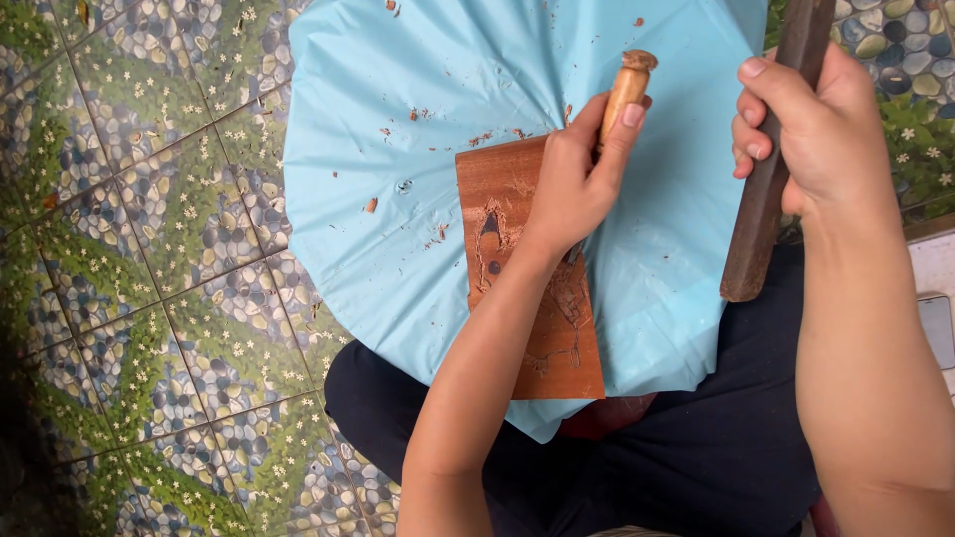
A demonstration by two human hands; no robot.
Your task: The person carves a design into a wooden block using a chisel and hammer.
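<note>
Left hand [572,189] tight around a chisel [625,88] on the board [517,288]; right hand [811,134], at 3 o'clock, fist around a stick [761,214].

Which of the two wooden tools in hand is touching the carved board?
The light-handled chisel in the left hand; the dark stick in the right hand is raised clear.

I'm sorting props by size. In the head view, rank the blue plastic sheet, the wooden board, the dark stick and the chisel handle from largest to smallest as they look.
1. Blue plastic sheet
2. Wooden board
3. Dark stick, though it is raised nearer the camera, so this is unsure
4. Chisel handle, partly hidden in the left hand
</note>
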